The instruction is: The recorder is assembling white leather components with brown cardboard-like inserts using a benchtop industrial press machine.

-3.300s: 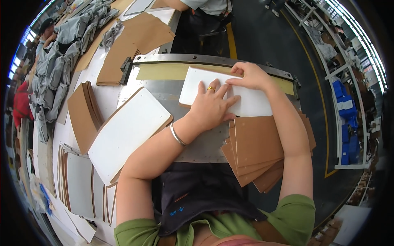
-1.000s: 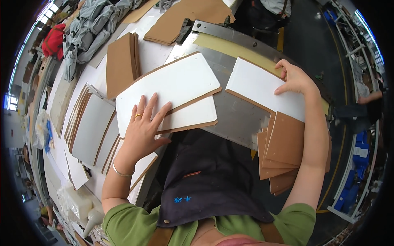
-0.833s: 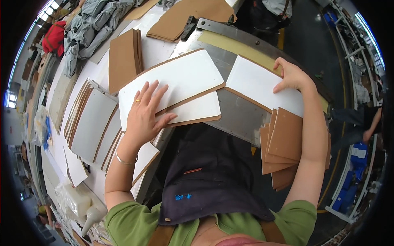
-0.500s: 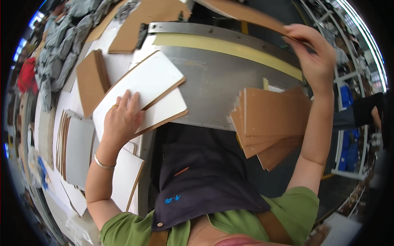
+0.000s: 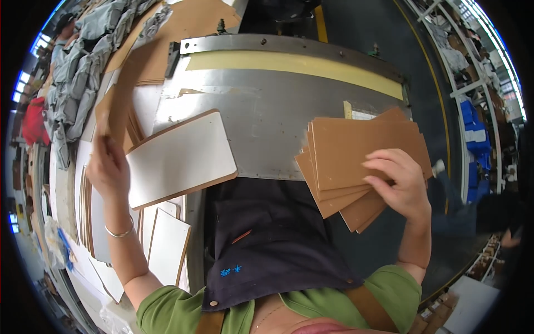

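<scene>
My left hand (image 5: 108, 167) is closed on the lower end of a thin brown board (image 5: 118, 103), which stands tilted and blurred by motion at the left. Beside this hand, a small stack of boards with a white top face (image 5: 183, 158) and rounded corners lies across the left edge of the metal plate (image 5: 267, 111). On the right, my right hand (image 5: 399, 181) hovers over or touches a fanned stack of brown boards (image 5: 350, 147). Its fingers are bent and apart from the thumb, with nothing seen between them.
A metal bar (image 5: 289, 47) with bolts and a yellow strip (image 5: 289, 69) run along the plate's far side. More white boards (image 5: 169, 239) lie at the lower left, with grey cloth bundles (image 5: 83, 72) beyond. Shelving with blue bins (image 5: 475, 133) stands at the right.
My right hand has come down from the far right, without its brown board, to the brown stack. My left hand has left the white boards and moved left, now gripping a brown board.
</scene>
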Available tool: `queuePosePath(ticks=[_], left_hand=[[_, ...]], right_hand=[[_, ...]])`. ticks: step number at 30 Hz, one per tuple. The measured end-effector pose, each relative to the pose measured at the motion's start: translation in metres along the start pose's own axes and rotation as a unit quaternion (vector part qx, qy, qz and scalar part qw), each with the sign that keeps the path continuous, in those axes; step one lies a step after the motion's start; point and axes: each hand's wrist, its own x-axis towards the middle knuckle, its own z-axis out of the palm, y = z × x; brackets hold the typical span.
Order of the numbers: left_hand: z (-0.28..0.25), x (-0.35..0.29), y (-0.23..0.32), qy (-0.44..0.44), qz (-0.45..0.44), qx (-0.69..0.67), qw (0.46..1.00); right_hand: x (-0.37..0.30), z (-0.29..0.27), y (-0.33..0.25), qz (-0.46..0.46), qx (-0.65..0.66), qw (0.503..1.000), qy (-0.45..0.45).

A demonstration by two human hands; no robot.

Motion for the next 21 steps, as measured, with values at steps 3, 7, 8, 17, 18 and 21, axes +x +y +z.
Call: queuePosePath(ticks=[3,7,8,17,18,21], left_hand=[[-0.015,0.045,0.008,0.155,0.05,-0.002,0.987],[0.005,0.091,0.079,0.169,0.111,-0.056,0.978],[0.014,0.102,0.115,0.119,0.123,-0.17,0.971],[0.119,0.055,0.232,-0.261,0.326,-0.157,0.895],[0.121,0.058,0.231,-0.278,0.299,-0.147,0.901],[0.12,0.054,0.234,-0.281,0.267,-0.13,0.912]], right_hand=[[0.046,0.031,-0.016,-0.169,0.018,0.985,-0.031],[0.092,0.084,-0.059,-0.341,-0.028,0.94,-0.016],[0.096,0.091,-0.07,-0.37,0.003,0.928,-0.05],[0.152,0.061,0.023,-0.17,-0.005,0.977,0.13],[0.153,0.06,0.049,-0.059,-0.083,0.993,0.061],[0.141,0.076,0.076,0.037,-0.231,0.972,-0.027]])
